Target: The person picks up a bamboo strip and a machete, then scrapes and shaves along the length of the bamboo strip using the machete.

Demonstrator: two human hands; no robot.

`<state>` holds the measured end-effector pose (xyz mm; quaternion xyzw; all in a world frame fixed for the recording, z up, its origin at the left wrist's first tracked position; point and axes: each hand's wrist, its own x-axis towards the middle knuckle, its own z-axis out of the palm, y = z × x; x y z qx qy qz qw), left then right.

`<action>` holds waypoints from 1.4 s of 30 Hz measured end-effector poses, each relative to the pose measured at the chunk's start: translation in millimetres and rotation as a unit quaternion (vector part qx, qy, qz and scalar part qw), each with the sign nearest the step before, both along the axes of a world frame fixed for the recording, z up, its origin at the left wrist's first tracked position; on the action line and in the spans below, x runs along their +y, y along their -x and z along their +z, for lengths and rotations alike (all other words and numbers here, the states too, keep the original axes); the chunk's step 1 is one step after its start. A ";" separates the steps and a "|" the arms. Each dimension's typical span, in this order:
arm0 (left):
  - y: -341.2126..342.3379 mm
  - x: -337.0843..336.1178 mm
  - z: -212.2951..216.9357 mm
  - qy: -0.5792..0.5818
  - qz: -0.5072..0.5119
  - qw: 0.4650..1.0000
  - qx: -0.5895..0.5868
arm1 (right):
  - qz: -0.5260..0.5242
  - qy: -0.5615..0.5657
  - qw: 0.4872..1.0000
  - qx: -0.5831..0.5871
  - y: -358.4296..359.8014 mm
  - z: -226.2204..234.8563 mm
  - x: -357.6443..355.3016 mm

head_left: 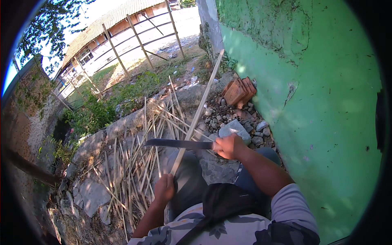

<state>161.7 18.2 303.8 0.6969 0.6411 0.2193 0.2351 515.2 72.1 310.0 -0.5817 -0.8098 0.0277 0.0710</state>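
Note:
Closed around the lower end of a long bamboo strip, my left hand is beside my left knee. The strip slants up and away to the right, its far tip near the corner of the wall. In my right hand is the handle of a machete, gripped over my lap. Its long dark blade points left and crosses the strip a little above my left hand; I cannot tell whether the two touch. Many thin split bamboo strips lie in a loose, crossing heap on the ground to the left.
A green plastered wall rises close on my right. Ahead lie red roof tiles, a pale block and loose stones. A low stone edge runs past the heap. Beyond stand plants and a pole fence.

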 end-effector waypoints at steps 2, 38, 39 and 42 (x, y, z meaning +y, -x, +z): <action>-2.5 -1.7 4.5 0.000 -0.005 1.000 0.003 | -0.016 0.011 1.000 -0.004 -1.5 4.8 -1.8; 4.1 -9.6 -4.9 -0.024 0.017 0.999 0.019 | -0.049 0.151 0.968 0.195 1.5 0.3 49.2; 3.3 -10.0 -4.2 -0.022 0.016 0.999 0.022 | -0.036 0.135 0.970 0.200 4.8 -0.3 45.8; 2.7 -11.0 -4.2 -0.044 0.012 0.998 0.035 | -0.008 0.131 0.988 0.079 29.4 11.3 35.7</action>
